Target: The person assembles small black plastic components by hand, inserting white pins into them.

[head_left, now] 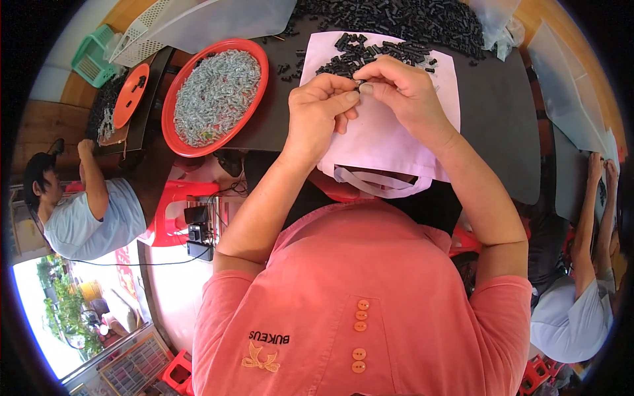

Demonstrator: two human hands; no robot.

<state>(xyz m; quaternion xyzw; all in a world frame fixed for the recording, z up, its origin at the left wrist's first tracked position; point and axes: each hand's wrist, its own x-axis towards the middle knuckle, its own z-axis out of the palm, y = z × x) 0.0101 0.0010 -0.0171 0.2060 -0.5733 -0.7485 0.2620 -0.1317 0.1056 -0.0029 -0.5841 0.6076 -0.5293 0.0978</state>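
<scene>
My left hand [321,104] and my right hand [404,92] meet over a pale pink cloth bag [380,138] spread at the table's edge. Thumbs and fingertips of both are pinched together on a small black piece [360,82], mostly covered by the fingers, so its exact kind does not show. Just beyond them lies a loose heap of short black tube-like parts [389,51] on the far end of the bag. The bag's handle [389,188] hangs down toward my lap.
A red round tray [170,132] full of small clear parts stands to the left. A large pile of black parts [409,18] covers the table's far side, beside a plastic bag [500,36]. Seated people [96,214] work at left and right [574,317].
</scene>
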